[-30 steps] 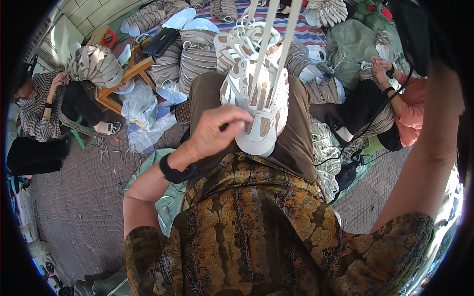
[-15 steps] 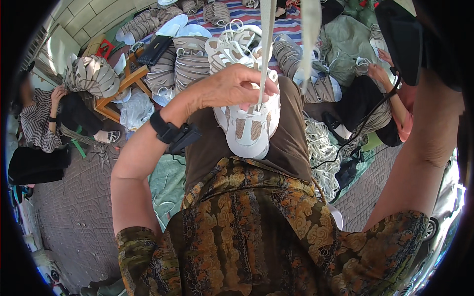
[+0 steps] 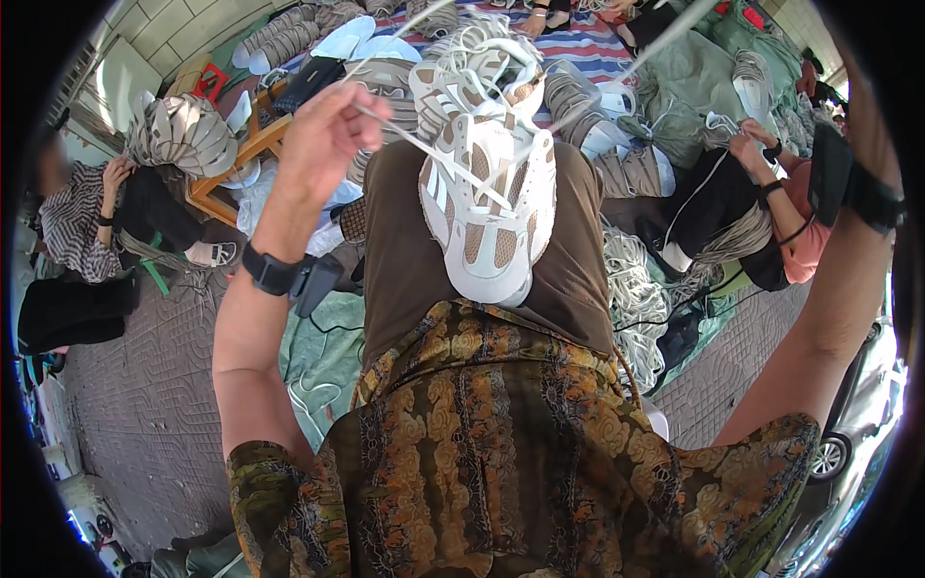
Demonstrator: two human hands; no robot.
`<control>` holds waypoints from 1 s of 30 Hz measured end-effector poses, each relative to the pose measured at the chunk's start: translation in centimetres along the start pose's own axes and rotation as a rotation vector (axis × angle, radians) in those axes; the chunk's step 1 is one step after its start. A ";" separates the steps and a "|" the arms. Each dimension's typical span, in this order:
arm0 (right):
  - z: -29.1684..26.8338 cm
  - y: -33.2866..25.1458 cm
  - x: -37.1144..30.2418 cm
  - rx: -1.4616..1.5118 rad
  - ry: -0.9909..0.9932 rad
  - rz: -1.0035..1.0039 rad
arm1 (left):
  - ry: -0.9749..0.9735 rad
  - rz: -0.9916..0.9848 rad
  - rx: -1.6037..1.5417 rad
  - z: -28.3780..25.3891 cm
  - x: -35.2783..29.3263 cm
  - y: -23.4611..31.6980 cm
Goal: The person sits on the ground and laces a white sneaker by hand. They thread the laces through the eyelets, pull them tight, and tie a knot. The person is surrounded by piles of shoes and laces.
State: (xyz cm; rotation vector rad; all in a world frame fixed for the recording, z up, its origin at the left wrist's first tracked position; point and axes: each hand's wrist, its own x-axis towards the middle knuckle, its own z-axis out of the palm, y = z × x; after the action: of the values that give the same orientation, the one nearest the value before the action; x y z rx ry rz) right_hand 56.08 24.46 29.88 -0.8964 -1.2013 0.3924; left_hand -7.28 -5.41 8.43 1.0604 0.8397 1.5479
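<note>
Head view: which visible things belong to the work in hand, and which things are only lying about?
In the work:
white and brown shoe
pale lace, in the grip of the left hand

Seemingly lying about:
wooden frame
black pouch
green sack
heap of pale cord, perhaps spare laces

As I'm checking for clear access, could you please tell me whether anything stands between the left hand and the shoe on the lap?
Nothing visible stands in the way: only the pale lace held by the left hand runs across the gap to the white-and-brown shoe.
</note>
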 end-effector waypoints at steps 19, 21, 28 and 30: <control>-6.6 23.2 -19.9 0.007 -0.338 0.798 | 0.967 0.139 -0.055 -27.3 -5.6 5.3; -6.9 24.0 -21.8 0.009 -0.194 0.871 | 0.992 0.217 -0.106 -31.1 -7.0 6.7; -4.7 20.4 -26.3 -0.690 -0.879 0.988 | 0.796 -0.574 1.765 -39.8 -17.3 7.5; -1.8 20.1 -28.6 -0.796 -1.111 0.827 | 0.669 -0.280 1.934 -41.3 -19.7 6.4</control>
State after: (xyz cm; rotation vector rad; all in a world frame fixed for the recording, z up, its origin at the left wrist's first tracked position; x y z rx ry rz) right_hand 51.45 16.20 -3.83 -2.0200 -2.0110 1.2325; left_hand -46.46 -25.84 -4.97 1.4294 3.0250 0.3786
